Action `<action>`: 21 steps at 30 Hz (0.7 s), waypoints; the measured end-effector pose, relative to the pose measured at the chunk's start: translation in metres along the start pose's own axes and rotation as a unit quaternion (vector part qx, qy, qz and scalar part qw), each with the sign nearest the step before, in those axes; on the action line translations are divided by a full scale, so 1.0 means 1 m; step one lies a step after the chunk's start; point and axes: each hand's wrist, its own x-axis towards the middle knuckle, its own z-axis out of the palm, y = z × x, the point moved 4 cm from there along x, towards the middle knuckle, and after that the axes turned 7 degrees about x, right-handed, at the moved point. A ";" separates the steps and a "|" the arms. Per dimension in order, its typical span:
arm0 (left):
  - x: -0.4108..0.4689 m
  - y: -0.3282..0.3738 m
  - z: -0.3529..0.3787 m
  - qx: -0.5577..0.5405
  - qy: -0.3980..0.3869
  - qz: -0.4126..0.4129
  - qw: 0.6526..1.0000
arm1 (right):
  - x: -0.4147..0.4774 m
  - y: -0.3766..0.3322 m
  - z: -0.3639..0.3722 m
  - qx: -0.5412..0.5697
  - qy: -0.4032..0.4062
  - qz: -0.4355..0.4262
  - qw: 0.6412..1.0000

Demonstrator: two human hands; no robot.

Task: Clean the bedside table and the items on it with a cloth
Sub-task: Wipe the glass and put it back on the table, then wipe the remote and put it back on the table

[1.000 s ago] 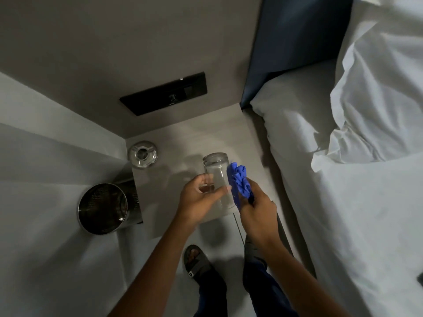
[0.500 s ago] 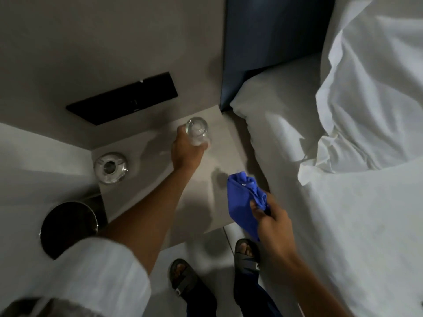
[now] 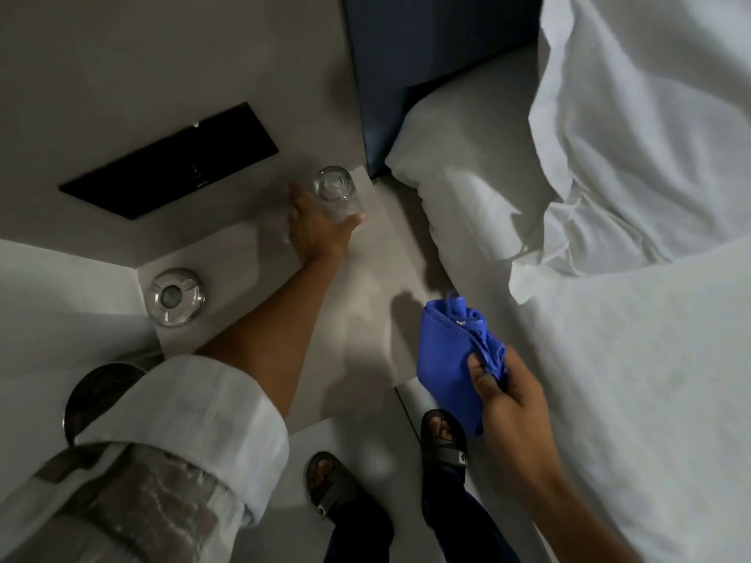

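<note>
Left hand (image 3: 315, 229) has its grip wrapped around the glass (image 3: 334, 193) at the worktop's (image 3: 365, 331) far corner, right by the bed (image 3: 609, 359), and the right hand (image 3: 508, 396) is clenched on the blue cloth (image 3: 447, 359) near the front edge. Imo the risk is the glass: slick w/ no handle, it tips or rolls off if set too close to the edge.

White bed (image 3: 609, 359) beside grey wall (image 3: 162, 54), dim.

Clear glass (image 3: 334, 191) upright at grey bedside table's (image 3: 378, 253) far corner; crumpled blue cloth (image 3: 451, 359) above its near edge.
</note>
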 end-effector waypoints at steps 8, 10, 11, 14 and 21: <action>-0.199 0.020 -0.044 -0.288 -0.241 0.015 0.926 | -0.033 -0.052 -0.026 0.095 0.023 -0.002 0.995; -0.248 0.024 -0.050 -0.346 -0.311 0.002 0.885 | -0.047 -0.068 -0.038 0.117 0.026 -0.005 0.993; -0.267 0.029 -0.052 -0.367 -0.315 0.008 0.875 | -0.056 -0.076 -0.048 0.116 0.033 -0.007 0.993; -0.297 0.049 -0.046 -0.385 -0.295 0.037 0.874 | -0.073 -0.094 -0.076 0.094 0.062 0.004 0.994; -0.383 0.151 0.018 -0.160 -0.294 0.184 0.924 | -0.118 -0.114 -0.208 -0.096 0.347 -0.095 0.928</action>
